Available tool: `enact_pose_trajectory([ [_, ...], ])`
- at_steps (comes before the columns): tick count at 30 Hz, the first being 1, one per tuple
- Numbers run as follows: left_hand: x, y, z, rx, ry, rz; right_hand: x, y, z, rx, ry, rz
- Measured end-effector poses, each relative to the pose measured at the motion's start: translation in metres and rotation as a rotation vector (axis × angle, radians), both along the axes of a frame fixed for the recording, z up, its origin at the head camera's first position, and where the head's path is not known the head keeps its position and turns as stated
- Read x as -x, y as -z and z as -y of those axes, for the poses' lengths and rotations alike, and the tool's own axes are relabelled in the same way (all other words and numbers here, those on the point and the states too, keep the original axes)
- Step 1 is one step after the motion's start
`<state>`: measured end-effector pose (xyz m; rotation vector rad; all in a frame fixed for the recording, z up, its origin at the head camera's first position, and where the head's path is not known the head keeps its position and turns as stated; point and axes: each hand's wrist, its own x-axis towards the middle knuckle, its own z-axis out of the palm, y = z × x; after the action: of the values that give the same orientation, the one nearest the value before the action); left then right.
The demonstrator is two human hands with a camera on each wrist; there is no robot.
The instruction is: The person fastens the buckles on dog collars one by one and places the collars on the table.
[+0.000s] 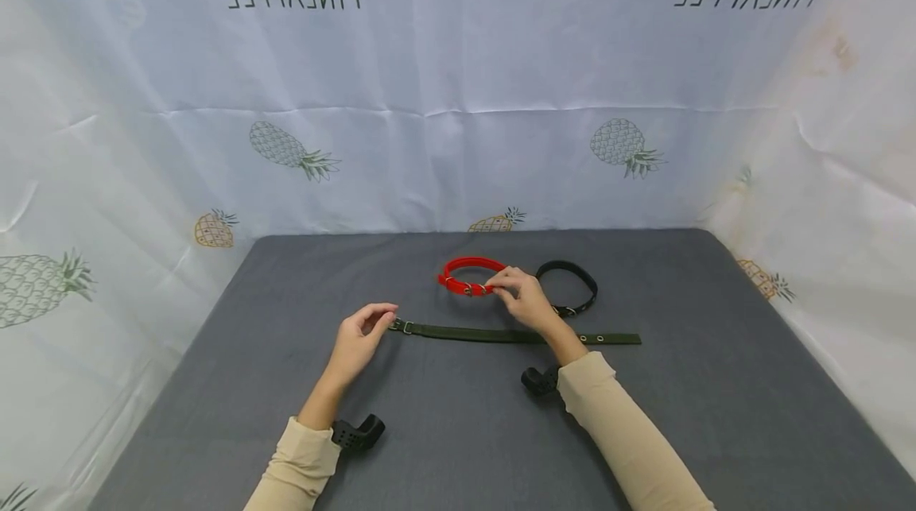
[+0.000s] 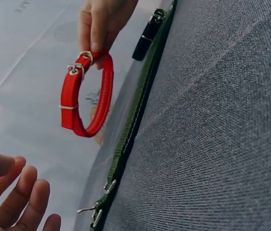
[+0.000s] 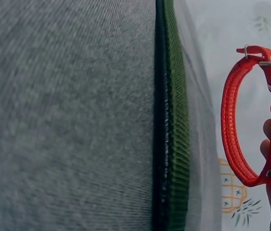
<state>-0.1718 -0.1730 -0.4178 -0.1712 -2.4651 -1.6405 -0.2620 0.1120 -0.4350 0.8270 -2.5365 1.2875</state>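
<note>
My right hand [image 1: 525, 298] pinches a red buckled collar [image 1: 468, 288] by its side, between thumb and fingers. The collar is fastened into a loop and is held above the table in the left wrist view, its metal buckle [image 2: 75, 69] and ring showing. A green collar [image 1: 472, 334] lies unfastened and stretched straight across the table, partly covered by my right wrist. Near its buckle end [image 1: 401, 326] is my left hand [image 1: 360, 336], fingers loosely bent. The left wrist view shows that hand holding nothing, apart from the green collar's buckle [image 2: 96, 214].
A black collar [image 1: 590, 284], buckled into a loop, lies behind the green one, right of my right hand. Grey cloth covers the table [image 1: 444, 431]. A white curtain [image 1: 444, 169] with pineapple prints stands along the back and sides.
</note>
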Motion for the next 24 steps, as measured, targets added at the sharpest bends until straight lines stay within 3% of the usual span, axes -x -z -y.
enact_pose_trajectory([
  [4,-0.007,-0.012,-0.003,0.007,0.006,0.028,0.003,0.003,0.001,-0.030,0.022,-0.025],
  [8,-0.008,-0.015,-0.004,0.012,0.019,0.036,0.007,0.005,0.003,-0.052,0.026,-0.010],
  [11,-0.005,-0.009,-0.003,0.005,0.030,0.032,0.010,0.007,0.004,-0.078,0.020,-0.013],
  [18,0.009,0.020,0.005,-0.004,0.051,-0.017,0.014,0.010,0.005,-0.155,0.011,0.007],
  [24,0.012,0.027,0.007,-0.010,0.072,-0.038,0.014,0.011,0.007,-0.216,0.014,0.065],
])
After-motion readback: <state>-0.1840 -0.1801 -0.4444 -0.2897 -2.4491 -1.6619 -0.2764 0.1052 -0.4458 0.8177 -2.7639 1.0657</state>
